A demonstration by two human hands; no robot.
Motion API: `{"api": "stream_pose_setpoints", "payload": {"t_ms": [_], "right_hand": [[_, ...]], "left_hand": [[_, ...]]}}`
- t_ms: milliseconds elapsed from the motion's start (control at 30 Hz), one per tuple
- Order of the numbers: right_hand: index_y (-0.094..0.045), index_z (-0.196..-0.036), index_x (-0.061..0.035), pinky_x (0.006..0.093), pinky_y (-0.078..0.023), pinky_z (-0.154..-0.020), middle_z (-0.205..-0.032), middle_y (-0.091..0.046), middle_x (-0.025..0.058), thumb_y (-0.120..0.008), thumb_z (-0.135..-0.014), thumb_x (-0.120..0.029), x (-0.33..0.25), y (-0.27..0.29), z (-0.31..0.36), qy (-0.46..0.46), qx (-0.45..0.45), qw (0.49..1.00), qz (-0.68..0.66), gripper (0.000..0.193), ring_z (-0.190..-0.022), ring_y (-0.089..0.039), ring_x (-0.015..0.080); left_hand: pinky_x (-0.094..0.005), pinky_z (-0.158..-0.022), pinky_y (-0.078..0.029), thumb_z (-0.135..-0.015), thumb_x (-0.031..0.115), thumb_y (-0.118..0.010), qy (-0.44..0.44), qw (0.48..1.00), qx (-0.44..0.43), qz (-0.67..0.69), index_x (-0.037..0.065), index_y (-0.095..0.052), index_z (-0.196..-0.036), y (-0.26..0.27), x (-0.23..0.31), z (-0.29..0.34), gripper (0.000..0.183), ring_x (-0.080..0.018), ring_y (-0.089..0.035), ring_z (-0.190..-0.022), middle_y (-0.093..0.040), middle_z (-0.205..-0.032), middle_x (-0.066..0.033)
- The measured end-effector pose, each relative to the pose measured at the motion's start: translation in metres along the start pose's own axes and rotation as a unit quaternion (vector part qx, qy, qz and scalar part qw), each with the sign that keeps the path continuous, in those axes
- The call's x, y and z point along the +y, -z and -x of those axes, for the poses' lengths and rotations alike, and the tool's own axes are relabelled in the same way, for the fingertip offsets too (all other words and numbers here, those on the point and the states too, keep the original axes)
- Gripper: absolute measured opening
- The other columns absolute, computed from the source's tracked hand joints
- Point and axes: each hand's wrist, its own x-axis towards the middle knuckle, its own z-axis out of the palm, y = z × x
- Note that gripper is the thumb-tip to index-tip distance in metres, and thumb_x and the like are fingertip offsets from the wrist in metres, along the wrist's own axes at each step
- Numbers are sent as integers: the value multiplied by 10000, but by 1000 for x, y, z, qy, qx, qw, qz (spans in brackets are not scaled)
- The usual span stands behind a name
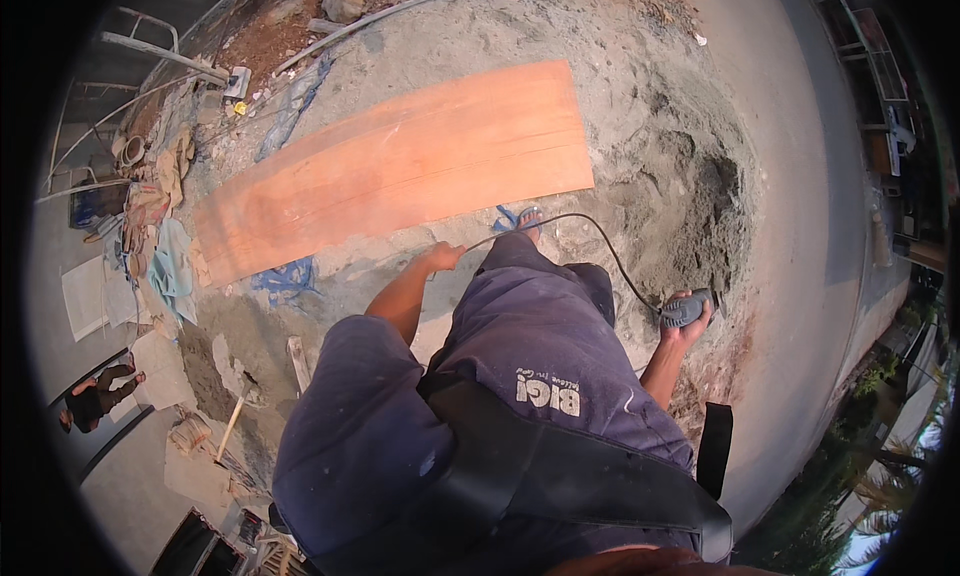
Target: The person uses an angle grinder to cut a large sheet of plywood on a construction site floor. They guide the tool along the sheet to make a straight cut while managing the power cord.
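My right hand (692,329) is wrapped round the body of a dark grey corded power tool (682,308), held out to the right over the sandy ground. Its working end is too small to make out. From its rear a black power cord (608,242) arcs up and across in front of my legs to my left hand (444,257), whose fingers are closed on it. Ahead of my feet lies a long orange-brown plywood sheet (400,166), flat on the ground and touched by neither hand.
Heaped grey sand (680,166) rises ahead on the right, beside a paved strip (810,176). A blue plastic scrap (288,278) sits at the board's near edge. Cloths and sacks (170,251) are piled at left. Another person (100,394) is farther off at the left.
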Motion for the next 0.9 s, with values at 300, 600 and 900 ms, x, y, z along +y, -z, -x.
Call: {"api": "stream_pose_setpoints", "payload": {"t_ms": [300,600,900], "right_hand": [[-566,-1165,-117,354,-601,-689,-958,-624,128,-704,-892,-274,-13,-116,-146,-182,-101,966,154,343,-844,-651,248],[-576,-1222,-121,346,-623,-712,-1040,-601,117,-712,-894,-283,13,-178,-243,-299,-160,905,258,390,-894,-653,239],[-572,-1172,-127,328,-616,-637,-997,-609,92,-688,-918,-306,-5,-181,-268,-357,-152,861,329,332,-825,-649,218]], "left_hand": [[-522,-1023,-471,-970,636,-466,60,975,144,158,-85,-702,-1151,-75,33,-11,780,-482,-609,-1212,-652,-1207,-355],[-495,-1112,-411,-1010,624,-369,109,947,190,235,-75,-687,-1199,-248,58,-15,790,-458,-543,-1301,-594,-1342,-322],[-480,-1138,-388,-1029,577,-343,174,922,187,290,-68,-679,-1216,-264,133,20,751,-432,-518,-1333,-574,-1373,-312]]}}
